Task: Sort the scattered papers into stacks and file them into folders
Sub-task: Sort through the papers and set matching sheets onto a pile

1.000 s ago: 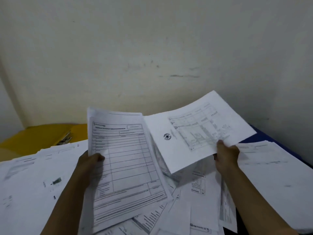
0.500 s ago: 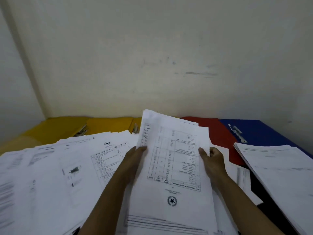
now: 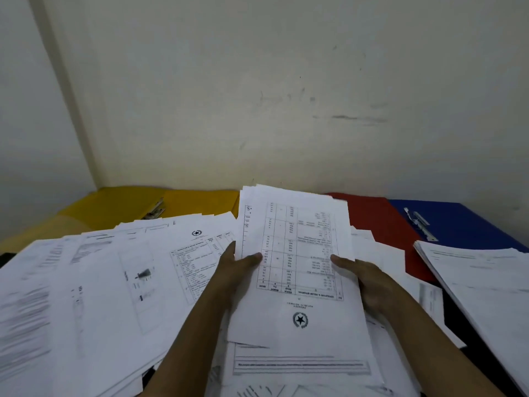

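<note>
I hold a small stack of printed sheets (image 3: 297, 253) upright in front of me, its top page a table with a star emblem, upside down to me. My left hand (image 3: 236, 270) grips its left edge with the thumb on the front. My right hand (image 3: 363, 279) grips the right edge the same way. Loose scattered papers (image 3: 108, 282) cover the table to the left and below the stack. Along the wall lie an open yellow folder (image 3: 120, 207), a red folder (image 3: 378, 222) and a blue folder (image 3: 458, 222) with a metal fastener.
A tidy pile of sheets (image 3: 486, 279) lies at the right, overlapping the blue folder's near edge. A metal clip (image 3: 154, 210) sits on the yellow folder. The wall (image 3: 257, 96) closes the table's far side and left corner.
One second ago each hand held separate sheets; the right hand's sheet was laid on the left hand's stack. Both hands now hold the combined stack, little changed over the last half second.
</note>
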